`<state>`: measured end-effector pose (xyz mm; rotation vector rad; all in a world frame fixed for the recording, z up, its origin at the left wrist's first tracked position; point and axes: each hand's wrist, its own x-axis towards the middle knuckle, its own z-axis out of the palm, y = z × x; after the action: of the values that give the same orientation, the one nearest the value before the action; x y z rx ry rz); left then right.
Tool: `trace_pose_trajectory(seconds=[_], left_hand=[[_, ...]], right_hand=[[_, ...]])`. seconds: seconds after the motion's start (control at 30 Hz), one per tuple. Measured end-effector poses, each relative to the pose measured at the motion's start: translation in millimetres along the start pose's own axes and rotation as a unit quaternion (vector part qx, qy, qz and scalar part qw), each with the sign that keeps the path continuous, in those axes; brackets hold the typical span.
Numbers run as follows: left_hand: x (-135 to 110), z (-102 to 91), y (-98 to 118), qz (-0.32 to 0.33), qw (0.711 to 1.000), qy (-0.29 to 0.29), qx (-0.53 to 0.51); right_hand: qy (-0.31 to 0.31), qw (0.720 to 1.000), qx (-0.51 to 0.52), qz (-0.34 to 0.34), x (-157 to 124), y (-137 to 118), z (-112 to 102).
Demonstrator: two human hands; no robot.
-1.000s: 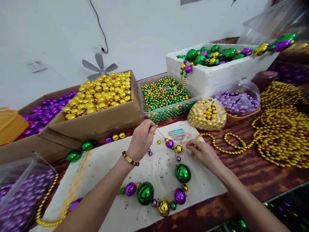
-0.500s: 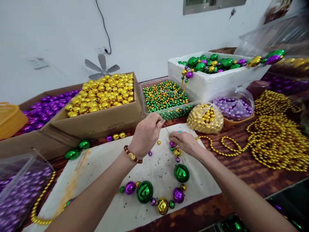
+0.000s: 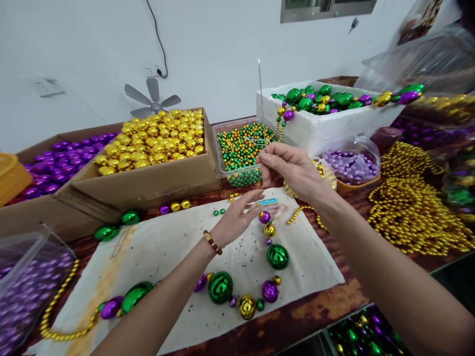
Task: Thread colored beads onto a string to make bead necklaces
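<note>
My right hand [image 3: 293,168] is raised over the cloth's far edge, its fingers pinching a long thin needle [image 3: 260,84] that points upward. Below and to its left, my left hand [image 3: 237,220] is open with fingers extended, holding nothing visible. Near those fingertips lies a small packet with a blue label [image 3: 267,201]. A strand of green, purple and gold baubles [image 3: 247,306] curves over the white cloth [image 3: 166,257]; its right end lies just beside my left hand. My left forearm hides part of the strand. Two small green beads [image 3: 218,212] rest behind my left hand.
Behind the cloth stand a cardboard box [image 3: 148,190] of gold balls, a clear tub [image 3: 218,163] of small beads and a white foam box [image 3: 315,128] of baubles. Gold bead chains [image 3: 419,207] pile up at right. A bag of purple beads [image 3: 33,296] sits at left.
My hands have moved apart. The right rose with the needle now upright; the left lowered and opened. The packet and the small green beads have come into sight.
</note>
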<state>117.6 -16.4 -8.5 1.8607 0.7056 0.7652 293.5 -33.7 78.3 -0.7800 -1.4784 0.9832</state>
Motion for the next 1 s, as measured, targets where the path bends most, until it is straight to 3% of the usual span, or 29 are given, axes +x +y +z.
trace_pose_trajectory(seconds=[0.1, 0.23, 0.43, 0.53, 0.73, 1.0], left_hand=[[4.2, 13.4, 3.0, 0.022, 0.999, -0.030, -0.034], [5.2, 20.9, -5.2, -0.007, 0.999, -0.020, -0.023], [-15.2, 24.1, -32.1, -0.052, 0.999, 0.007, -0.009], [-26.9, 24.8, -41.5, -0.075, 0.997, 0.035, -0.011], [-52.7, 22.0, -51.9, -0.108, 0.991, 0.074, 0.002], [-75.5, 2.5, -45.9, -0.102, 0.987, 0.088, 0.085]], right_hand=[[-0.018, 1.000, -0.005, -0.024, 7.0, -23.8, 6.2], [0.015, 0.998, -0.013, -0.061, 12.6, -35.8, 3.1], [0.078, 0.994, -0.021, -0.080, 13.1, -50.1, -6.6], [0.077, 0.990, -0.030, -0.113, 13.1, -57.5, -6.3], [0.063, 0.990, -0.048, -0.116, 12.1, -61.9, -1.6], [0.075, 0.992, -0.067, -0.081, 8.5, -56.4, 2.7]])
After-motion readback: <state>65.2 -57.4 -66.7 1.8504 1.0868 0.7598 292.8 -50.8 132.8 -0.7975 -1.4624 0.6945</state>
